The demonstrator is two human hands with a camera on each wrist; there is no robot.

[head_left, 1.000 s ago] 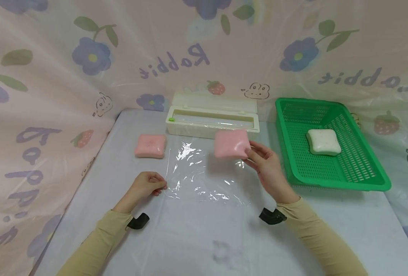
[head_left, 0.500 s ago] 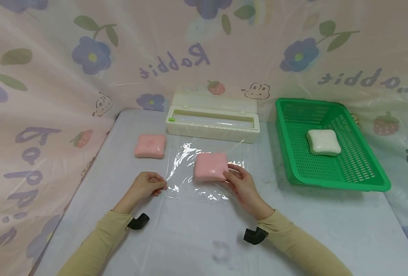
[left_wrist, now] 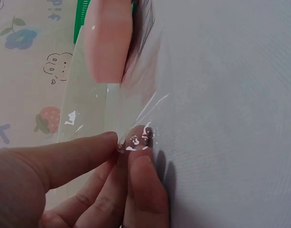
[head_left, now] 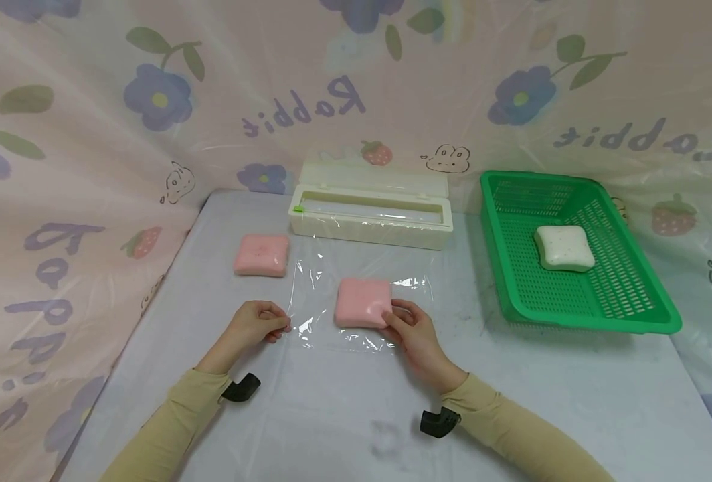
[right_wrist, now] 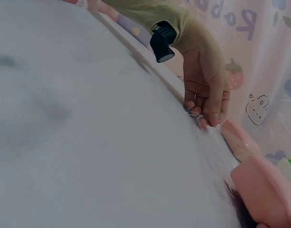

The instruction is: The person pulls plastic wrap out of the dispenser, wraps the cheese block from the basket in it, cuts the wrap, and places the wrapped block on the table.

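Right, two hands are in play, and both are busy: by the fingers of the left hand (head_left: pixel 258 327) the near-left part of one sheet of clear film (head_left: pixel 316 301) is pinched, while by those of the right hand (head_left: pixel 416 338) the first pink bar (head_left: pixel 363 302) is gripped at its right side. That bar is held flat above the film's middle; whether the film is touched by it cannot be told.

Two pink bars are counted in all, the second pink bar (head_left: pixel 262 255) being placed just beyond the film's left edge. One white bar (head_left: pixel 565 248) makes three, and it is held inside the single green basket (head_left: pixel 591 323), over on the right. Behind the film one cream box (head_left: pixel 371 232) is seen, its lid (head_left: pixel 374 179) raised, one green slider (head_left: pixel 298 209) fitted at its left end.

Two tan sleeves (head_left: pixel 530 428) are worn, with one black device (head_left: pixel 440 422) seen at each wrist. All of it is carried by one table (head_left: pixel 332 415), covered in pale, faintly creased white. Beyond, the room is screened by a pink hanging (head_left: pixel 223 67), printed with blue flowers, strawberries, rabbit faces and "Rabbit" in mirrored letters.
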